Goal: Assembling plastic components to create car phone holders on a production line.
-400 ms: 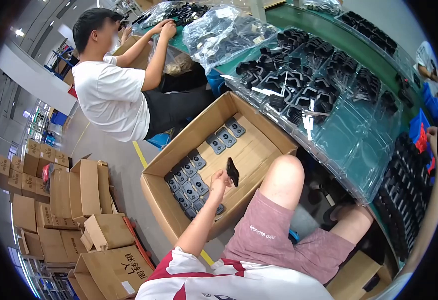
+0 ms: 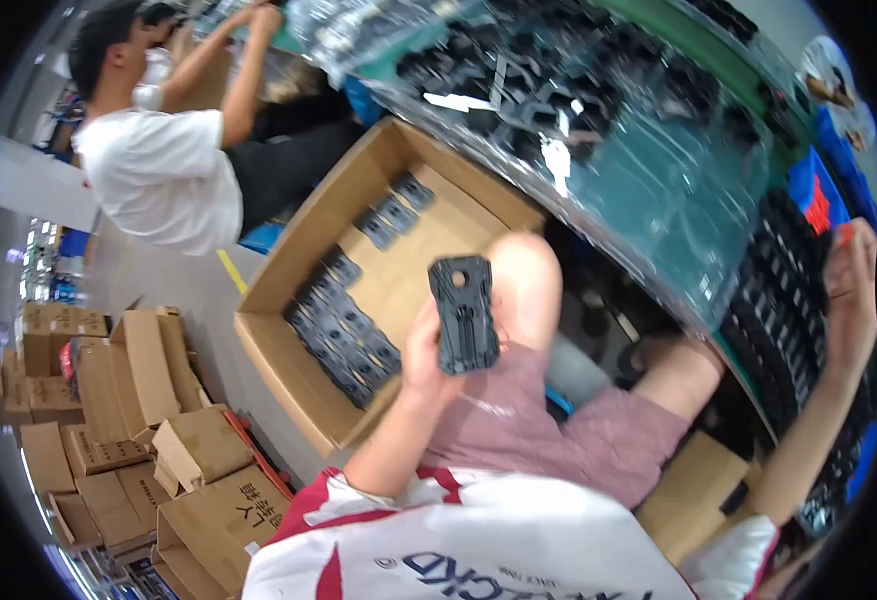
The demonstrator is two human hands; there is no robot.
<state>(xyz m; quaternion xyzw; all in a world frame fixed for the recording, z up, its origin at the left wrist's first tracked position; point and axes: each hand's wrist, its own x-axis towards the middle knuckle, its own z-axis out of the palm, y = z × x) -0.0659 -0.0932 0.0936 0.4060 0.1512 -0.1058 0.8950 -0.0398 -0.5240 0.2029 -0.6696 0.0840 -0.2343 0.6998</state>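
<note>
My left hand (image 2: 424,345) is closed round a black plastic part (image 2: 466,312), rectangular and case-like with a round hole near its upper end. It is held up in front of my knee, at the inner right side of an open cardboard box (image 2: 304,400). Inside lie several flat dark parts (image 2: 344,330) in neat rows along the left, and a short row of dark parts (image 2: 396,215) at the far end. Out at the far right, my right hand (image 2: 852,270) is raised with bent fingers; a small red piece shows at its fingertips, beside a blue bin (image 2: 817,178) of red pieces.
A green bench with a clear plastic tray (image 2: 659,215) of black bent parts (image 2: 519,70) runs along the right. Stacked black parts (image 2: 774,310) stand below my right hand. A co-worker (image 2: 159,170) sits at far left; opened cartons (image 2: 124,380) crowd the floor at left.
My left hand has moved right and turned the black part so its broad face shows. My right hand has come further into view, with red at its fingertips. The whole view has shifted.
</note>
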